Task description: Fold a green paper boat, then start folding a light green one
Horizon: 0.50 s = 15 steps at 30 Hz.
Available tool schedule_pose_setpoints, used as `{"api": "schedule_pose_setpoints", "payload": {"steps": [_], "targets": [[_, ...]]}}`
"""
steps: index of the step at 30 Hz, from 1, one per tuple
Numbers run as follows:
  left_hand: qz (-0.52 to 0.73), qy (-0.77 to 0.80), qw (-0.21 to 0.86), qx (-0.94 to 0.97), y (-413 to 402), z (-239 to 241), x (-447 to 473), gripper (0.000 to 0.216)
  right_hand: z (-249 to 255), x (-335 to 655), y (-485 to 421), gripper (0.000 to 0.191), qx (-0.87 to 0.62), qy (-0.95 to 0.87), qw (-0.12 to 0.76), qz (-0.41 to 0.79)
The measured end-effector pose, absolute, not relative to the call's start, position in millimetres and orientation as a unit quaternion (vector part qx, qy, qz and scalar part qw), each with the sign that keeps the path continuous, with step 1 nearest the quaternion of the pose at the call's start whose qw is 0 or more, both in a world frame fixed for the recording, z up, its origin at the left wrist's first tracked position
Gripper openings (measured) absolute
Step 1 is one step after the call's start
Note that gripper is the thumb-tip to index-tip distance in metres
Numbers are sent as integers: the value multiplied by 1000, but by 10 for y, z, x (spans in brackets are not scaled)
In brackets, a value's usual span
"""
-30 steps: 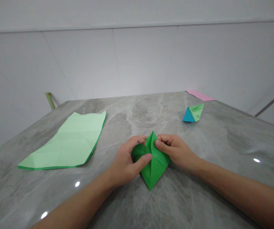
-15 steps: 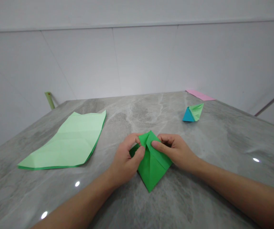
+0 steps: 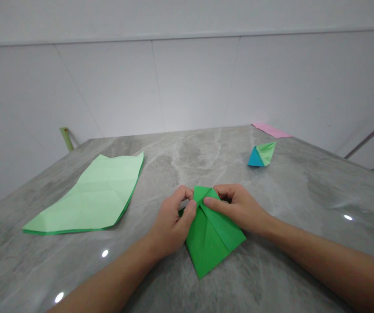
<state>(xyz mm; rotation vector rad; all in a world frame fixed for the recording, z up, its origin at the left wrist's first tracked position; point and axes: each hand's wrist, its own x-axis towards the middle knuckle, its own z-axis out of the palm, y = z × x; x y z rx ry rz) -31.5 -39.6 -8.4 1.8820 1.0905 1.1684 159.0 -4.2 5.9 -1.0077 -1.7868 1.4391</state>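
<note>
One folded green paper, creased, near the middle of the surface, its lowest corner pointing to the near edge; left hand pinching its far left corner between thumb and fingers, right hand gripping its far right edge, thumb on top. To the left, well apart, light-green paper sheets with darker green edges; to the far right, one small blue and light-green folded paper piece, and beyond it one pink paper at the surface's far edge, near the white wall.
</note>
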Motion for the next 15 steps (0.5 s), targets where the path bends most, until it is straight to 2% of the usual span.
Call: {"api": "schedule_pose_setpoints", "payload": {"steps": [5,15], "targets": [[444,405,328,729,-400,-70,-307,15,77,1563,-27,25,-416,-665,280,554],[439,406,338,727,-421,-57,-299,17,31,1564,-22,17,-448,-674,278,518]]}}
